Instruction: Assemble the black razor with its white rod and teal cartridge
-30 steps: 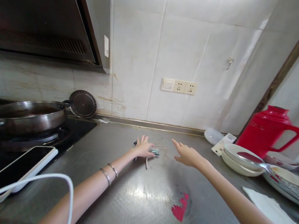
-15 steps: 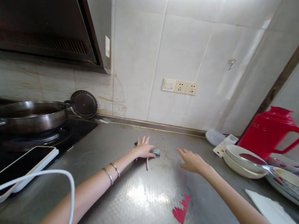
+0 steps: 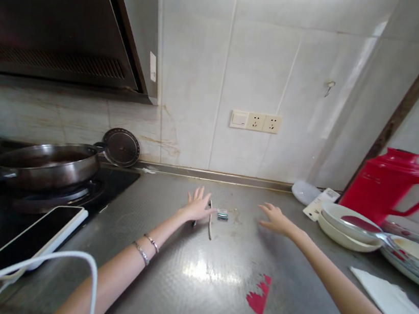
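- A small metal piece (image 3: 222, 214) is seen lying midway along the back edge of the tabletop (image 3: 195, 289), with a thin rod (image 3: 210, 225) just beside it.
- The left hand (image 3: 197, 207) is laid flat by the rod, fingers spread, nothing gripped.
- The right hand (image 3: 277, 220) is held empty, fingers apart, near the piece's other side.
- Bowls (image 3: 346, 234) and a red jug (image 3: 385, 183) are set towards the right edge.

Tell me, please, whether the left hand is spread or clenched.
Spread: the left hand rests palm-down on the counter, with its fingers fanned out.
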{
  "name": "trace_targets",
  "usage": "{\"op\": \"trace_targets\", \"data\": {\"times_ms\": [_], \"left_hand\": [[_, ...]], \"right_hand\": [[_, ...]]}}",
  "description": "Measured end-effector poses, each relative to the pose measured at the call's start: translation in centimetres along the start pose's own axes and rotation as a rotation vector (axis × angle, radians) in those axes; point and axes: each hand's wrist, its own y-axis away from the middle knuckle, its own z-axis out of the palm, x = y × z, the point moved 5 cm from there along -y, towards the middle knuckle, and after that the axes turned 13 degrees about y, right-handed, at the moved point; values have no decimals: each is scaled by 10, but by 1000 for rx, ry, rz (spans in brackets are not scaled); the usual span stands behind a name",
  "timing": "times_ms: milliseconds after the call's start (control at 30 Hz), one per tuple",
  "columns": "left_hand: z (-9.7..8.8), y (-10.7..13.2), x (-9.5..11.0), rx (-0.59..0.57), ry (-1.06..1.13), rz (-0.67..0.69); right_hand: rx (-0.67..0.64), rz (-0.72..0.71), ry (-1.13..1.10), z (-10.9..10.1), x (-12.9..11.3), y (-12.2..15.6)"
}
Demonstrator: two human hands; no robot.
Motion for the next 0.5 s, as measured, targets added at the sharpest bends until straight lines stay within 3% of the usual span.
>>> {"op": "trace_targets", "data": {"times_ms": [300, 500], "left_hand": [[-35, 41, -109, 112, -108, -333], [-43, 52, -135, 159, -180, -407]], "right_hand": [[96, 307, -48, 40, 14, -10], [136, 355, -75, 45, 9, -6]]}}
